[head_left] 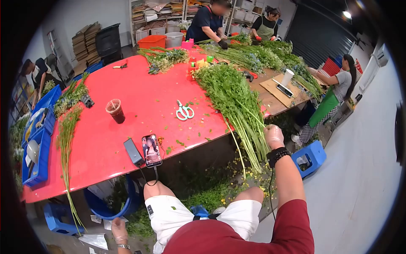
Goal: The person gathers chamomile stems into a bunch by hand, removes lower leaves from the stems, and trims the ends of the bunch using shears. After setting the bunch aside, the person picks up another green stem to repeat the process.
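My right hand (pixel 274 136), in a thin clear glove, is closed at the right edge of a big bundle of leafy green stems (pixel 228 95). One green stem runs into its fingers. The bundle lies across the table's front edge, with its cut ends hanging over. Low at the left, my left hand (pixel 119 230), also gloved, hangs below the table beside a blue bin (pixel 132 203), fingers loosely extended and apparently holding nothing. Mint-handled scissors (pixel 184 111) lie on the red table (pixel 144 93), left of the bundle.
A phone (pixel 151 150) cabled to a grey power bank (pixel 134 152) and an iced drink (pixel 115 111) stand on the table. Blue crates (pixel 37 158) edge its left side. Cut greenery litters the floor. A blue stool (pixel 311 158) stands right; several people work around the table.
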